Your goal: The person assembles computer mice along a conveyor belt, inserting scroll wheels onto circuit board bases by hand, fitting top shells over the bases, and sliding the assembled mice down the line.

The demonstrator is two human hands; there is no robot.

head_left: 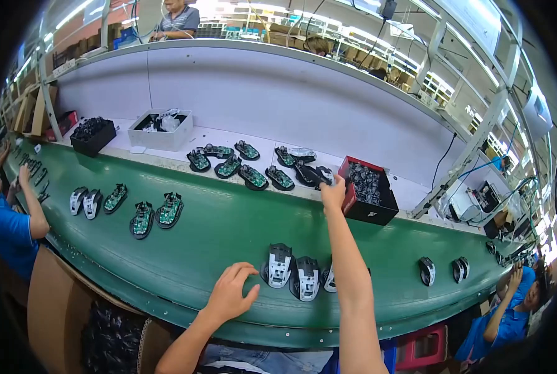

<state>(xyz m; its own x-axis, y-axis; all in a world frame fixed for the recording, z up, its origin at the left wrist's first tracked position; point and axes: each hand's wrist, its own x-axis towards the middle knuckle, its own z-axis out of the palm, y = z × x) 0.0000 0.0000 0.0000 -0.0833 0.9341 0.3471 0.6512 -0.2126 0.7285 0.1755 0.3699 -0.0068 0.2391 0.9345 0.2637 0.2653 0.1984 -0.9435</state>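
- Right hand (333, 192) is stretched way out to the far side of the green belt (228, 230), fingers curled around a dark mouse base (321, 176) at the right end of the row on the white shelf (185, 140). Looks like a pinch on its edge, but I can't tell exactly how the fingertips sit from this angle.
- That base sits just beside the red and black bin (369, 190) full of small dark parts, so probably parked there to be within one reach of both.
- Left hand (230, 292) hovers low over the near edge of the belt, fingers spread and loose, holding nothing. It's just left of the half-built mice (291, 271), which lie side by side near the person.
- More bases with green circuit boards (154, 215) sit further left on the belt, in pairs, well apart from the hands.
- Far left on the shelf: a black tray (93, 136) and a white box (160, 129) of bits.
- Another worker in blue (7, 227) at the left edge, one more at the lower right (509, 311), both on the same line.
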